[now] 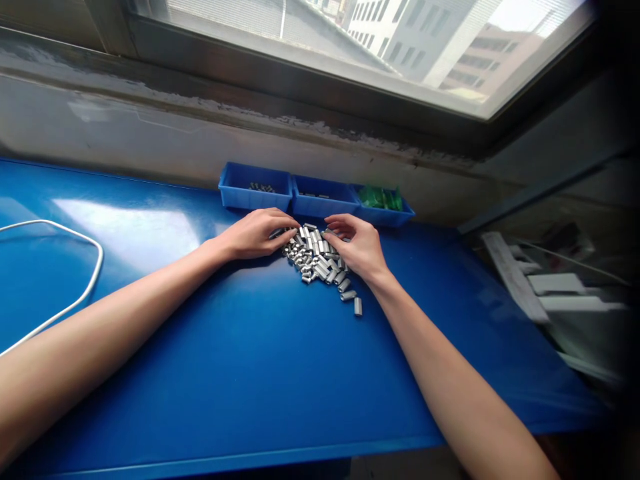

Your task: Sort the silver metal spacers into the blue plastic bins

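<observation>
Here, the left hand [255,233] and right hand [357,245], fingers loosely curled and gripping nothing, flank the pile of small metal sleeves [320,260], hemming it together just before three blue bins [257,189].

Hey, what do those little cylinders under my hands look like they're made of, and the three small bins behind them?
The little cylinders look like bare metal, maybe steel or aluminium: silver-grey, with bright glints. The three bins look like moulded plastic: uniform blue, thin walls, a dull sheen. Both guesses rest on look alone.
</observation>
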`<action>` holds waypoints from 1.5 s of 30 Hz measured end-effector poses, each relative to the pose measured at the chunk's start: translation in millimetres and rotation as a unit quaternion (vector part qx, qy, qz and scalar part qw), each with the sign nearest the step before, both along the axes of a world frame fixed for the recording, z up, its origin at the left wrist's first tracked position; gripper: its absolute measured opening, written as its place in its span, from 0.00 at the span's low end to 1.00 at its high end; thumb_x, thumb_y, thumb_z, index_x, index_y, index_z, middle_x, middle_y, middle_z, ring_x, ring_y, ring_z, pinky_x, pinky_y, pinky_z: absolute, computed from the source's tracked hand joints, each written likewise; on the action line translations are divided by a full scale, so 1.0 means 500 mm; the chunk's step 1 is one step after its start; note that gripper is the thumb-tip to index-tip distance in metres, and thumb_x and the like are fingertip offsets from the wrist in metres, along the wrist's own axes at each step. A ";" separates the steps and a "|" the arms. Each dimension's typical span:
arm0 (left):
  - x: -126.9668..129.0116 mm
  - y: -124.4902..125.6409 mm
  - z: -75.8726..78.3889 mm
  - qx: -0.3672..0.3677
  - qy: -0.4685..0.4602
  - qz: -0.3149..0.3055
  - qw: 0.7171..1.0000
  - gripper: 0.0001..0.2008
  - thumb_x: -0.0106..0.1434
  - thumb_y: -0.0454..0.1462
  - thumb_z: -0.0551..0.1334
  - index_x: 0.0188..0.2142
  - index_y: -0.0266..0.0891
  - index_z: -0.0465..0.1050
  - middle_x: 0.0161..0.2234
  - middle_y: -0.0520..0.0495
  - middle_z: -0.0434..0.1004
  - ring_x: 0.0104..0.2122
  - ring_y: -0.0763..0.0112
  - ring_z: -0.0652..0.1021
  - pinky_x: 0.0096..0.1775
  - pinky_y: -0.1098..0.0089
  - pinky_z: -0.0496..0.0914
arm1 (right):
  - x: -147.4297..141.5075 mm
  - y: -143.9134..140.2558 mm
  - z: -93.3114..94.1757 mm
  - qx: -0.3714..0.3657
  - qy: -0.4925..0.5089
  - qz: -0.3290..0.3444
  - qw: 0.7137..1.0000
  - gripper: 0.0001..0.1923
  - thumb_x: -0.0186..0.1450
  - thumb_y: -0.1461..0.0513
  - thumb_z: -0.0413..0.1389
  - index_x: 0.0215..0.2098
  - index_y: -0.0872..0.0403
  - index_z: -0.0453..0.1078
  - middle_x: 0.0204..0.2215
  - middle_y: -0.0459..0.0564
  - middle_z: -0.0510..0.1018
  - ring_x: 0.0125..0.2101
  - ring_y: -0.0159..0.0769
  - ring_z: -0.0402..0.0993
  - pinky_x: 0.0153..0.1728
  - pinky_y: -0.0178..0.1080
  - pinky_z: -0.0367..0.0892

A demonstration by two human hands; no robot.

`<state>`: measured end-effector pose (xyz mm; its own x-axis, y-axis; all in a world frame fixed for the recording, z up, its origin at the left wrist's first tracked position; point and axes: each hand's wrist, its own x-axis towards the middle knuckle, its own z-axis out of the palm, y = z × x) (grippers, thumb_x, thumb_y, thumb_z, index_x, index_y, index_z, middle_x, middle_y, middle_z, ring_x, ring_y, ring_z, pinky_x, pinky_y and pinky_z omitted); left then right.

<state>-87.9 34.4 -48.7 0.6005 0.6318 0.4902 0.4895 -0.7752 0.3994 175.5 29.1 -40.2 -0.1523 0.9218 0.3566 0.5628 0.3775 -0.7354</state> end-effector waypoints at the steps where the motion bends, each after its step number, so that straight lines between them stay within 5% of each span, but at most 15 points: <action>1: 0.000 -0.001 0.001 0.001 -0.004 0.005 1.000 0.19 0.75 0.43 0.57 0.53 0.36 0.83 0.52 0.38 0.85 0.52 0.56 0.83 0.55 0.62 0.75 | -0.001 0.001 -0.001 0.001 0.009 0.003 1.000 0.13 0.60 0.62 0.66 0.44 0.53 0.82 0.39 0.52 0.86 0.39 0.43 0.83 0.44 0.45 0.77; 11: -0.002 -0.001 0.007 0.004 -0.050 0.061 0.997 0.17 0.73 0.41 0.60 0.46 0.35 0.86 0.44 0.39 0.87 0.44 0.58 0.85 0.48 0.64 0.75 | -0.003 -0.004 0.007 0.056 0.053 0.030 0.997 0.10 0.68 0.55 0.65 0.45 0.50 0.82 0.41 0.51 0.87 0.42 0.44 0.85 0.47 0.46 0.79; 17: -0.001 0.000 0.005 0.000 -0.064 0.062 0.996 0.16 0.73 0.42 0.60 0.45 0.36 0.86 0.44 0.39 0.88 0.43 0.60 0.85 0.47 0.65 0.75 | -0.031 0.007 0.019 -0.026 0.239 0.056 0.969 0.17 0.57 0.51 0.75 0.38 0.50 0.80 0.35 0.47 0.85 0.33 0.39 0.83 0.42 0.44 0.81; 20: -0.001 -0.002 0.005 -0.006 -0.077 0.061 0.995 0.16 0.73 0.42 0.60 0.46 0.36 0.86 0.44 0.40 0.88 0.43 0.60 0.85 0.47 0.65 0.76 | -0.048 0.013 0.026 -0.061 0.323 0.040 0.944 0.17 0.51 0.53 0.78 0.33 0.50 0.81 0.34 0.47 0.86 0.37 0.39 0.84 0.48 0.45 0.81; 25: -0.003 -0.002 0.001 -0.015 -0.083 0.055 0.995 0.17 0.74 0.42 0.60 0.48 0.36 0.85 0.45 0.39 0.87 0.44 0.60 0.85 0.48 0.65 0.76 | -0.056 0.014 0.038 -0.130 0.395 0.044 0.908 0.21 0.48 0.54 0.79 0.38 0.50 0.84 0.39 0.48 0.89 0.45 0.43 0.87 0.57 0.48 0.78; 30: -0.011 0.004 -0.006 -0.046 -0.099 0.062 0.992 0.19 0.74 0.38 0.56 0.57 0.37 0.81 0.48 0.42 0.87 0.47 0.62 0.85 0.50 0.66 0.77 | -0.048 0.046 0.058 -0.071 0.361 0.025 0.930 0.20 0.52 0.52 0.77 0.38 0.51 0.83 0.38 0.50 0.89 0.44 0.46 0.87 0.54 0.49 0.81; 38: -0.025 -0.001 -0.001 -0.073 -0.081 0.057 0.992 0.18 0.71 0.37 0.58 0.51 0.39 0.85 0.51 0.41 0.86 0.50 0.58 0.84 0.55 0.63 0.77 | -0.050 0.070 0.074 0.022 0.229 -0.006 0.973 0.14 0.64 0.53 0.67 0.44 0.51 0.80 0.43 0.52 0.87 0.43 0.44 0.87 0.50 0.48 0.84; 45: -0.036 0.008 -0.006 -0.080 -0.090 0.052 0.991 0.13 0.69 0.42 0.65 0.45 0.41 0.87 0.47 0.42 0.88 0.47 0.60 0.85 0.52 0.65 0.77 | -0.021 0.031 0.023 0.012 0.180 0.005 0.984 0.10 0.66 0.54 0.64 0.41 0.50 0.79 0.33 0.48 0.85 0.28 0.36 0.82 0.34 0.42 0.80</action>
